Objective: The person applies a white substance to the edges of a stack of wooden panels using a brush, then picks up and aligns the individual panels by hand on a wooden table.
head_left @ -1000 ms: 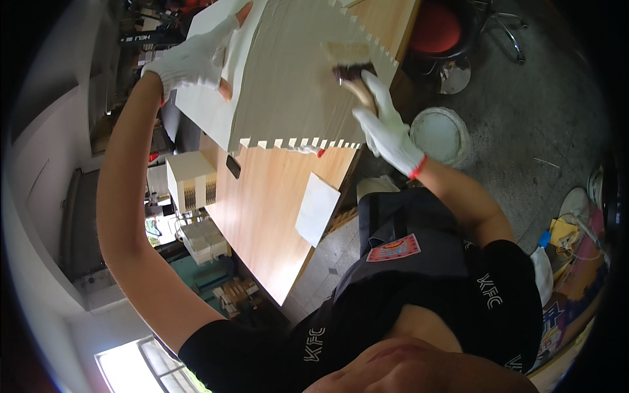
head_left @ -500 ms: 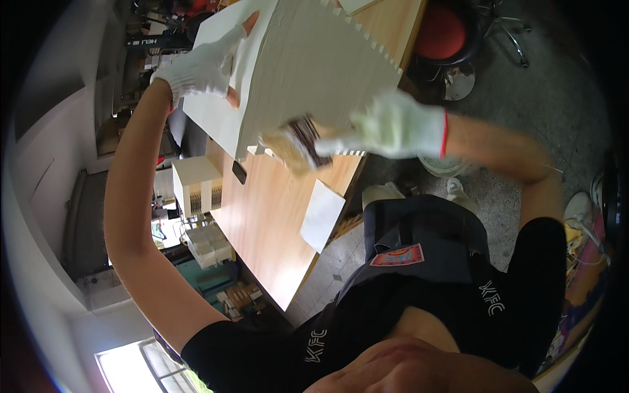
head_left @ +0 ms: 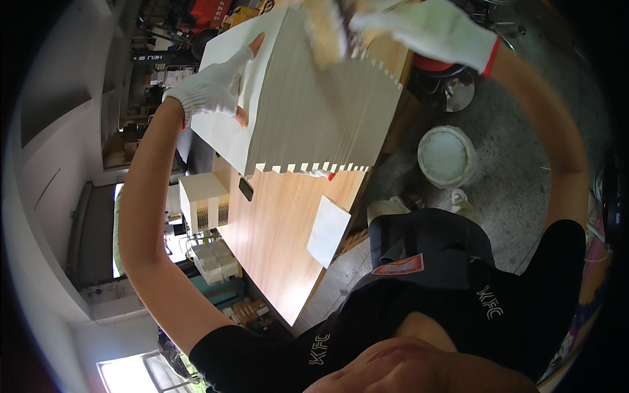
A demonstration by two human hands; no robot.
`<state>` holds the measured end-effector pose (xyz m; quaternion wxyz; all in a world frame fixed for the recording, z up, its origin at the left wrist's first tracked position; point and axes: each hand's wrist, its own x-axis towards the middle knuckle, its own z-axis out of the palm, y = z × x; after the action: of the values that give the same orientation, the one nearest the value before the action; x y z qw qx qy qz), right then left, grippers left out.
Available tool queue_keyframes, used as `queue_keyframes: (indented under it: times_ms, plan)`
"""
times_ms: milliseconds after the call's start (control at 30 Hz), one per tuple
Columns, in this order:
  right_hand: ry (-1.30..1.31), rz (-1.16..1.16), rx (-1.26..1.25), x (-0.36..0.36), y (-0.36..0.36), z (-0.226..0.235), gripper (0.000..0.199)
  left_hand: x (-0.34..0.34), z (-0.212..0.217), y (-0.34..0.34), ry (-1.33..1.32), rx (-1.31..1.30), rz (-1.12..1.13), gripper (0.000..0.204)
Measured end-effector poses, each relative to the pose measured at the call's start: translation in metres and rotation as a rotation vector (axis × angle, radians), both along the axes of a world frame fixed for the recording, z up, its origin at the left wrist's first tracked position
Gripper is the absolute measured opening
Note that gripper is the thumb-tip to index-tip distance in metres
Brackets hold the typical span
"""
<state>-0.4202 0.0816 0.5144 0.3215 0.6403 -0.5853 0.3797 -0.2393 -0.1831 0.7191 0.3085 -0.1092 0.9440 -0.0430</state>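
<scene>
A tall stack of pale grey boards (head_left: 327, 111) with notched ends stands on the wooden table. Its white top face (head_left: 229, 124) is under my left hand (head_left: 219, 92), which wears a white knit glove with bare thumb and fingertips spread flat against it. My right hand (head_left: 436, 33), in a white glove with a red cuff, is closed on a wide brush (head_left: 327, 33). The brush has tan bristles and a darker band, and is blurred by motion. It is over the far part of the stack's layered side; whether the bristles touch cannot be made out.
On the table (head_left: 268, 229) are a dark phone (head_left: 246, 189), a white board (head_left: 329, 230) and a white, red-edged cloth item (head_left: 321, 174) partly under the stack. A round white bucket (head_left: 447, 157) stands on the floor at right. Beyond the table sits another pale stack (head_left: 200, 196).
My right hand has swept the brush away from the stack's near end toward its far end. The left hand stays on the top face. The bucket now shows fully.
</scene>
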Motion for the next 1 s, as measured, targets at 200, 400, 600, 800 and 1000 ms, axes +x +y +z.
queue_keyframes:
  times_ms: [200, 400, 600, 800, 1000]
  plan:
    - [0.039, 0.045, 0.321, 0.028, -0.037, 0.002, 0.056, -0.005, 0.005, 0.011, -0.119, -0.144, 0.141, 0.155]
    - [-0.174, -0.036, 0.482, -0.044, -0.017, -0.015, 0.05, -0.003, -0.002, -0.004, -0.045, -0.075, 0.03, 0.152]
    - [-0.467, -0.006, 0.145, 0.001, 0.01, -0.025, 0.054, -0.001, 0.0, -0.002, -0.049, -0.073, -0.006, 0.151]
    - [-0.853, 0.129, -0.131, 0.162, -0.063, -0.028, 0.063, -0.003, 0.001, 0.004, -0.05, -0.101, 0.106, 0.148]
    - [-1.067, 0.59, 0.48, 0.322, -0.049, -0.06, 0.059, 0.004, -0.005, -0.013, 0.051, -0.04, -0.051, 0.145]
